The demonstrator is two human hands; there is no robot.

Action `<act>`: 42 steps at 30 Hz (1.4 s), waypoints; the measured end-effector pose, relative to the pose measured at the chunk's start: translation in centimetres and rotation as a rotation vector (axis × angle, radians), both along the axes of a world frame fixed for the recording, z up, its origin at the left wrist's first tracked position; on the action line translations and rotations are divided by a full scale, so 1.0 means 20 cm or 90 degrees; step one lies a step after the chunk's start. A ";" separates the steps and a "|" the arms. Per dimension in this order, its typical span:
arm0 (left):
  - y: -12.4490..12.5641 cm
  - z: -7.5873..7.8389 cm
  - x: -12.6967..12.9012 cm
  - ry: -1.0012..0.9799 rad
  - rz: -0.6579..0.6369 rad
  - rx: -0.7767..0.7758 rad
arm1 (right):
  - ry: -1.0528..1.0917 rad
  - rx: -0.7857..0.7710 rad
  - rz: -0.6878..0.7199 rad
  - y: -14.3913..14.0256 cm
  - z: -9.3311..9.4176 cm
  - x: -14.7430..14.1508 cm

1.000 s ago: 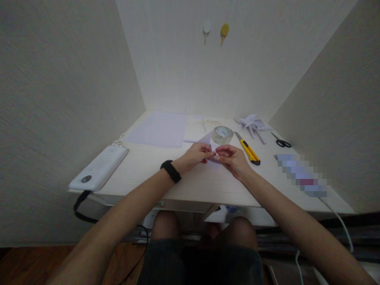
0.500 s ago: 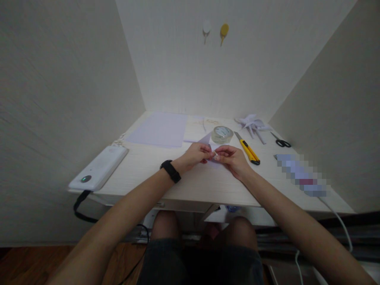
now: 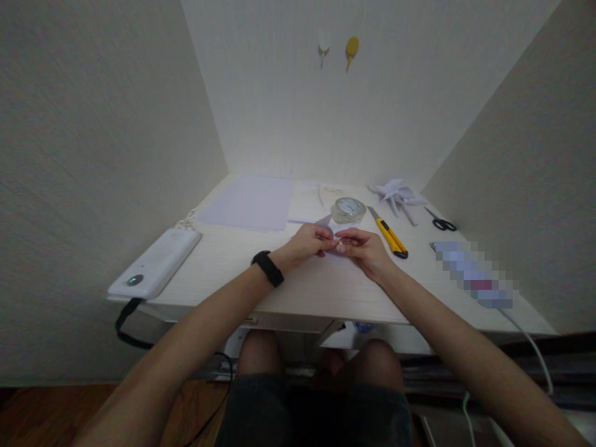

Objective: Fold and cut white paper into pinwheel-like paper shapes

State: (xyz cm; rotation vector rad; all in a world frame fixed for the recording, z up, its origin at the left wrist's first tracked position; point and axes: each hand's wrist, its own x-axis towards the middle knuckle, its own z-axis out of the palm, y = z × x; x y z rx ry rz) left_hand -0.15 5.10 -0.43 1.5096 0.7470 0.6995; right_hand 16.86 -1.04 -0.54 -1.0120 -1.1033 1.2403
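Observation:
Both hands meet at the middle of the white desk (image 3: 298, 292). My left hand (image 3: 310, 241), with a black band on its wrist, and my right hand (image 3: 361, 246) pinch a small folded piece of pale paper (image 3: 325, 221) between their fingertips. One corner of the paper sticks up behind my left hand; the rest is hidden by the fingers. A roll of clear tape (image 3: 348, 210) lies just behind the hands.
A yellow utility knife (image 3: 390, 236) lies right of the tape, black scissors (image 3: 442, 221) and a white folded paper shape (image 3: 397, 194) further back right. Pale paper sheets (image 3: 249, 202) lie at the back left. A white device (image 3: 156, 263) sits at the desk's left edge. Walls enclose three sides.
The raised corner of the paper has dropped lower behind my left hand. Both hands stay together in nearly the same place.

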 end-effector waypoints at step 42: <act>0.00 0.02 0.01 0.094 0.036 0.127 | 0.010 -0.003 -0.028 0.01 -0.01 -0.01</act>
